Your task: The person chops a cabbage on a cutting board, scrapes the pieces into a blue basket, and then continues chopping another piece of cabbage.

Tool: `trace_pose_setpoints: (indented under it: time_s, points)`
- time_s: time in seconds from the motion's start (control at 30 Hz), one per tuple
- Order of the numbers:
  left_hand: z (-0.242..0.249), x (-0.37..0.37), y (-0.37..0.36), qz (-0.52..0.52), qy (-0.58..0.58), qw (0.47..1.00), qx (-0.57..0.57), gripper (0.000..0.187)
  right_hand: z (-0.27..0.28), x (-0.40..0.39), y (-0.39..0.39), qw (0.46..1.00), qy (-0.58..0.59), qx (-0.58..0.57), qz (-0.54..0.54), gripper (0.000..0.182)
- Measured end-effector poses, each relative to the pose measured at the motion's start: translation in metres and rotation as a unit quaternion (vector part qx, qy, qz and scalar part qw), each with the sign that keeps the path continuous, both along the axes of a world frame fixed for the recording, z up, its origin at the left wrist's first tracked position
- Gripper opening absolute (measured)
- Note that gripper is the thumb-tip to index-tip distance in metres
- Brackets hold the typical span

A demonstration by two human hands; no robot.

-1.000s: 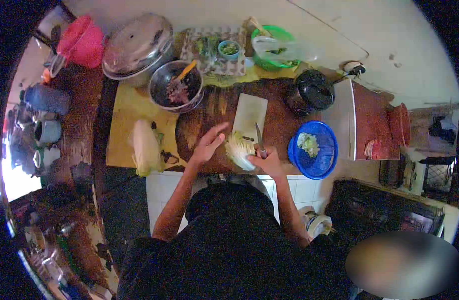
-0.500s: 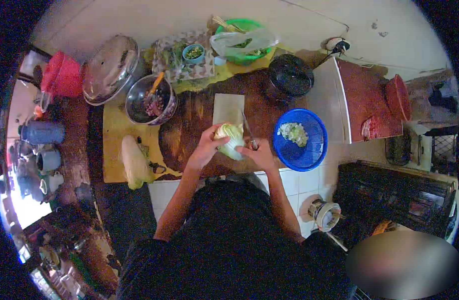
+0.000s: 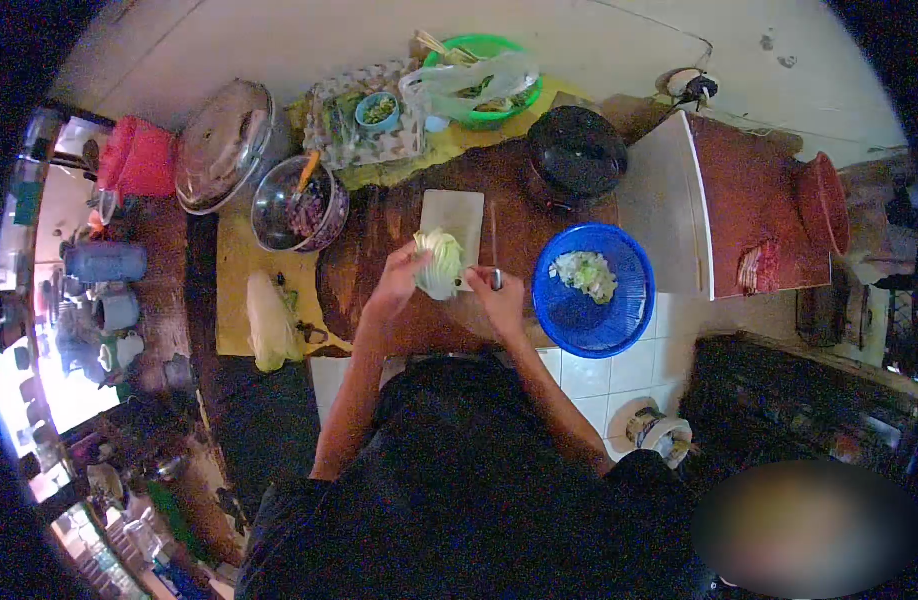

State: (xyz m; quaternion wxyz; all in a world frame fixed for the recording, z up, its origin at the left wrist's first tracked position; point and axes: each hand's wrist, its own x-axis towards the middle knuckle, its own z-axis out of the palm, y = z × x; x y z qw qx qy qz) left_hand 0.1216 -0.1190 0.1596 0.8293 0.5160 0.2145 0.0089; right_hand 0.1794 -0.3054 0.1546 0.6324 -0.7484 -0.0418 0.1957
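Note:
Pale green cabbage (image 3: 440, 266) is held up in front of my body, over the near end of a white cutting board (image 3: 453, 212). My left hand (image 3: 399, 280) grips its left side. On its right side, my right hand (image 3: 499, 298) has its fingers closed round a knife (image 3: 495, 278) and its fingertips at the cabbage's edge. The blade points away from me and is hard to make out. To the right, a blue basket (image 3: 599, 325) contains chopped pale green and white pieces.
A metal bowl (image 3: 269, 205) with an orange-handled utensil stands left, near a wrapped pale vegetable (image 3: 271, 325). Behind are an egg tray (image 3: 344, 100), a green basin (image 3: 524, 60) and a black pot (image 3: 577, 160). A red-topped cabinet (image 3: 744, 200) stands right.
The cabbage has shifted slightly left and away from me, turned in my hands. Both hands have moved left with it. The whole view has shifted slightly.

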Motion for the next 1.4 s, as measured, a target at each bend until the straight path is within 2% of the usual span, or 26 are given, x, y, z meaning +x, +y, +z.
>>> trace_pose_setpoints:
  time_s: [0.07,0.1,0.2,0.23,0.33,0.37,0.43,0.5,0.6,0.73,0.8,0.83,0.87,0.9,0.93,1.0,1.03,1.07,1.13,1.17,1.23,1.33,1.4]
  points:
    - [-0.002,0.004,0.02,-0.079,-0.015,0.992,0.099,0.037,-0.01,0.006,0.0,0.999,0.018,-0.003,-0.031,0.025]
    - [0.003,0.009,0.03,-0.144,0.03,0.981,0.125,0.038,0.0,0.009,0.001,0.999,0.038,-0.007,-0.037,0.027]
    - [-0.004,0.031,0.046,-0.214,0.065,0.971,0.082,0.039,0.002,0.018,0.01,0.995,0.088,0.023,-0.049,0.034]
    - [-0.004,0.038,0.052,-0.237,0.039,0.969,0.056,0.04,0.002,0.019,0.013,0.992,0.103,0.04,-0.054,0.036]
    - [-0.033,0.057,0.066,-0.234,0.004,0.942,-0.24,0.04,0.012,0.023,0.02,0.984,0.164,0.058,-0.046,0.036]
    - [-0.038,0.059,0.07,-0.224,0.004,0.933,-0.28,0.041,0.011,0.023,0.023,0.983,0.172,0.044,-0.038,0.035]
    - [-0.041,0.064,0.073,-0.256,0.039,0.95,-0.177,0.044,0.0,0.026,0.033,0.982,0.186,0.021,-0.021,0.032]
    - [-0.047,0.061,0.067,-0.289,0.079,0.951,-0.076,0.047,-0.034,0.026,0.041,0.989,0.146,0.005,-0.014,0.028]
    - [-0.049,0.063,0.055,-0.172,0.038,0.968,0.179,0.042,-0.045,0.025,0.049,0.988,0.149,0.01,-0.037,0.024]
    - [-0.046,0.069,0.063,-0.226,-0.017,0.923,0.309,0.033,-0.048,0.019,0.058,0.965,0.235,0.085,-0.079,0.025]
    - [-0.054,0.082,0.069,-0.266,-0.008,0.883,0.386,0.032,-0.074,0.003,0.054,0.952,0.212,0.17,-0.143,0.026]
    - [-0.055,0.081,0.067,-0.253,-0.005,0.858,0.448,0.033,-0.096,-0.006,0.049,0.959,0.191,0.138,-0.157,0.027]
    - [-0.082,0.08,0.069,-0.265,-0.042,0.837,0.476,0.035,-0.117,-0.015,0.043,0.965,0.171,0.105,-0.171,0.029]
    - [-0.128,0.078,0.07,-0.276,-0.078,0.815,0.503,0.036,-0.139,-0.024,0.034,0.976,0.144,-0.002,-0.164,0.031]
    - [-0.154,0.076,0.07,-0.286,-0.113,0.791,0.528,0.038,-0.157,-0.033,0.023,0.975,0.116,-0.111,-0.155,0.034]
    - [-0.156,0.06,0.056,-0.232,-0.083,0.756,0.607,0.044,-0.167,-0.047,-0.006,0.979,0.131,-0.101,-0.118,0.037]
    - [-0.157,0.055,0.051,-0.208,-0.067,0.733,0.644,0.047,-0.166,-0.05,-0.014,0.982,0.093,-0.133,-0.093,0.039]
    - [-0.16,0.053,0.052,-0.233,-0.054,0.738,0.631,0.048,-0.165,-0.054,-0.022,0.982,0.054,-0.165,-0.069,0.04]
    - [-0.173,0.043,0.051,-0.256,-0.048,0.735,0.626,0.049,-0.099,-0.052,-0.019,0.947,-0.115,-0.301,0.005,0.043]
    - [-0.175,0.039,0.049,-0.252,-0.059,0.729,0.634,0.049,-0.103,-0.053,-0.024,0.952,-0.109,-0.284,0.024,0.041]
    - [-0.17,0.036,0.043,-0.181,-0.129,0.689,0.69,0.048,-0.105,-0.051,-0.029,0.961,-0.1,-0.248,0.066,0.041]
    - [-0.166,0.044,0.044,-0.246,-0.103,0.603,0.752,0.039,-0.1,-0.05,-0.018,0.944,-0.122,-0.301,0.055,0.047]
    - [-0.15,0.043,0.038,-0.192,-0.103,0.648,0.73,0.034,-0.101,-0.04,-0.009,0.935,-0.168,-0.304,0.076,0.053]
